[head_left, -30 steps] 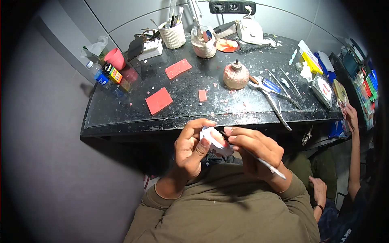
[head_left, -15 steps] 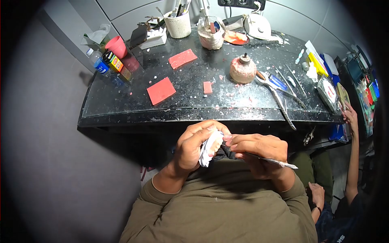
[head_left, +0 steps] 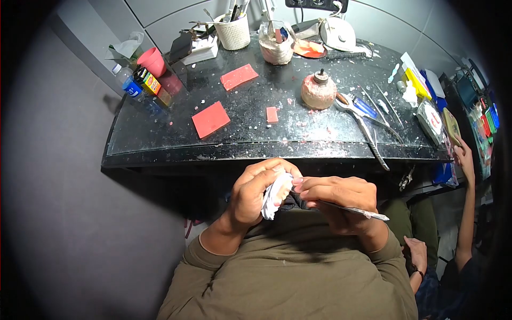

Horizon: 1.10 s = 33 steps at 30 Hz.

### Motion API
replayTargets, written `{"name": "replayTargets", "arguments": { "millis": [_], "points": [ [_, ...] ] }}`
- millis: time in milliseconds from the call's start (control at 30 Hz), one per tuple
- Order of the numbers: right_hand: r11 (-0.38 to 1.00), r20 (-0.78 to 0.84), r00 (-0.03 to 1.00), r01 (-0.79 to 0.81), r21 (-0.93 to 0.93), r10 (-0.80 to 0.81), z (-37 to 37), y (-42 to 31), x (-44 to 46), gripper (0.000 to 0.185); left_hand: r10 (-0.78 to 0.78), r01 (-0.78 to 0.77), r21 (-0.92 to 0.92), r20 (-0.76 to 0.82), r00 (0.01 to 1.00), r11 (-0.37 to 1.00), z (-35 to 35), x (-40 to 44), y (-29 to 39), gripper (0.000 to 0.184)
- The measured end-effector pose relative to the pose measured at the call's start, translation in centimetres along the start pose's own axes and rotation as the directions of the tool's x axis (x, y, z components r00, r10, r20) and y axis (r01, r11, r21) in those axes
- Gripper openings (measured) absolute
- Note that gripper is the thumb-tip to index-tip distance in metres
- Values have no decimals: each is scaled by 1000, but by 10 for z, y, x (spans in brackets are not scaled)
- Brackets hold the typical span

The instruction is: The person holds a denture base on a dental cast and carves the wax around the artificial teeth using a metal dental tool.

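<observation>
I see the left hand (head_left: 252,193) gripping the dental cast (head_left: 270,201), turned since a second ago; the right hand (head_left: 344,196) clasps a metal tool (head_left: 369,214).

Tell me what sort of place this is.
Probably a dental workshop: the left hand holds a white model with tooth-like shapes, red wax-like sheets lie on the black bench, and the right hand holds a thin tool.
</observation>
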State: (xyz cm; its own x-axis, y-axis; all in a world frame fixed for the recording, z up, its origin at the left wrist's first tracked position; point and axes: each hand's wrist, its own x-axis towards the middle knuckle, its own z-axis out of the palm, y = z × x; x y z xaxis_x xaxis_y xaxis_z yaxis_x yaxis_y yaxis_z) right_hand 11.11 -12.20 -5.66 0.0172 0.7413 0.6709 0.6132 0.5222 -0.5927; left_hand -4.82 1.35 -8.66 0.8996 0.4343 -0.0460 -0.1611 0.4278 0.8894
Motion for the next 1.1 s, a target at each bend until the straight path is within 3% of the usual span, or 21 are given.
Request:
{"name": "replayTargets", "arguments": {
  "millis": [267, 333, 400, 433, 467, 567, 633, 667, 733, 967, 1100],
  "points": [
    [992, 18, 995, -97, 79, 96, -6, 6, -6, 12, 30, -29, -16, 49, 998, 999, -13, 4, -10, 41],
    [995, -100, 992, -63, 75, 70, -7, 9, -5, 6, 81, -80, -21, 105, 991, 997, -12, 5, -11, 41],
    [992, -227, 971, -45, 114, 70, -11, 14, -7, 5, 230, -226, 66, -57, 971, 972, 3, 2, -8, 41],
    [983, -321, 947, 28, 181, 32, -8, 19, -12, 11, 244, -243, 134, 12, 970, 961, -3, 1, -6, 42],
    [931, -404, 904, 16, 364, 142, -2, 20, -16, 17, 280, -284, 133, 48, 959, 950, -3, 1, -7, 35],
    [901, -489, 861, 97, 424, 137, -1, 20, -23, 22, 410, -409, 139, 25, 912, 902, 8, 5, -14, 35],
    [972, -415, 909, 64, 225, 37, -1, 20, -24, 21, 482, -481, 143, 30, 876, 865, 8, 5, -18, 34],
    [990, -304, 952, 68, 126, -27, -7, 19, -21, 18, 481, -480, 145, 31, 876, 865, 8, 4, -19, 34],
    [987, -226, 962, 142, -75, -155, -5, 16, -15, 21, 529, -525, 182, 28, 848, 832, 8, 3, -19, 33],
    [946, -77, 973, 193, -260, -219, -3, 5, -9, 22, 572, -562, 257, 42, 819, 786, 4, -1, -20, 34],
    [953, -76, 976, 181, -242, -204, 1, 5, -10, 21, 578, -556, 241, -25, 816, 795, 8, -2, -19, 37]
  ]
}}
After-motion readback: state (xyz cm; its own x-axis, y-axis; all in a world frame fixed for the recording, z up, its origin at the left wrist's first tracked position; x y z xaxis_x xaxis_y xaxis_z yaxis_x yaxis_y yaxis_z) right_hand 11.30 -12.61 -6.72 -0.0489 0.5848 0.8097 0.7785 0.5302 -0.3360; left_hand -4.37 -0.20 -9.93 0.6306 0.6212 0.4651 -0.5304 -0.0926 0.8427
